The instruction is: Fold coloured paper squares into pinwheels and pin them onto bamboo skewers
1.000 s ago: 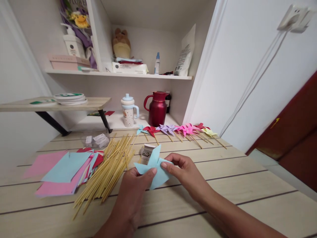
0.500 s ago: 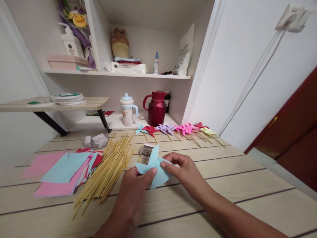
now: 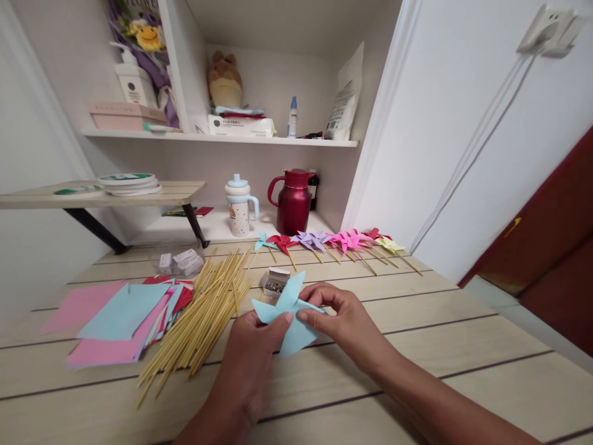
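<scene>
A light blue paper pinwheel (image 3: 296,337) is held just above the table between both hands, its blades folded toward the middle. My left hand (image 3: 259,337) pinches its left side, thumb on top near the centre. With thumb and fingers, my right hand (image 3: 340,315) grips the right blade, the thumb tip close to the centre. Whether a pin sits in the centre I cannot tell. Just behind the pinwheel stands a small open box (image 3: 273,284) of metal pins. Left of my hands lies a pile of thin wooden sticks (image 3: 204,315).
Coloured paper sheets (image 3: 123,315) lie at the left, by a clear container (image 3: 178,262) of small boxes. Finished pinwheels on sticks (image 3: 312,241) line the table's back edge. Behind them stand a red jug (image 3: 294,204) and a speckled cup (image 3: 239,213). A small raised shelf (image 3: 176,191) overhangs the back left.
The pinwheel has turned slightly, its upper blade now leaning further right. My right thumb has shifted a little left toward the centre. Both hands keep their hold.
</scene>
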A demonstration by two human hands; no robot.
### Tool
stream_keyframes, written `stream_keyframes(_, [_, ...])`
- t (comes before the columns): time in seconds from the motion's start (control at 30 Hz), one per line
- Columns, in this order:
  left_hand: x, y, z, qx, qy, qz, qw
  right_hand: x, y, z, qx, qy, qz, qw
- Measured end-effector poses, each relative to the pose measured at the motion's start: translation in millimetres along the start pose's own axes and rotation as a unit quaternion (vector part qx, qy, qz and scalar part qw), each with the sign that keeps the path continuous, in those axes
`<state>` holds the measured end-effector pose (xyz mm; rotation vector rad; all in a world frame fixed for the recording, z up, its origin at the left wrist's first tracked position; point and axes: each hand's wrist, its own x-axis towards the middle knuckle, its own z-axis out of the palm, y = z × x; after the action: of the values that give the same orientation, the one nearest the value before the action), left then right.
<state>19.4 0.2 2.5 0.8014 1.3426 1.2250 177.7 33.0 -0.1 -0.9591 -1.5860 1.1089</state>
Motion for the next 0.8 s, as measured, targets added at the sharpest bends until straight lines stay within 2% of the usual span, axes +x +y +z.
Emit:
stream_keyframes(0.2, [-6,3,-1.0,0.024,0.013,0.002,1.0,-1,0,0,0.017,-0.024,0.03,0.999])
stream_keyframes(0.3, [-2,-1,-4.6,-0.017,0.01,-0.015,1.0,-1,2,-2,0.027,-0.02,0.033,0.999])
stream_keyframes(0.4, [8,-3,-10.5,-0.109,0.019,-0.036,0.993,-1,6,-5,0.011,0.008,-0.002,1.0])
stream_keyframes(0.47, [14,-2,-15.0,-0.148,0.036,-0.041,0.988,0,9,-7,-0.059,0.041,-0.063,0.995])
stream_keyframes(0.57, [19,0,-20.5,-0.178,0.054,-0.039,0.982,0,13,-6,-0.217,0.076,-0.197,0.953])
stream_keyframes(0.63, [19,2,-21.9,-0.195,0.054,-0.038,0.979,-1,15,-3,-0.288,0.072,-0.261,0.919])
stream_keyframes(0.7, [17,3,-21.6,-0.207,0.048,-0.036,0.976,-3,16,1,-0.329,0.058,-0.29,0.897])
stream_keyframes(0.8, [15,5,-19.8,-0.218,0.037,-0.033,0.975,-5,20,5,-0.357,0.042,-0.302,0.883])
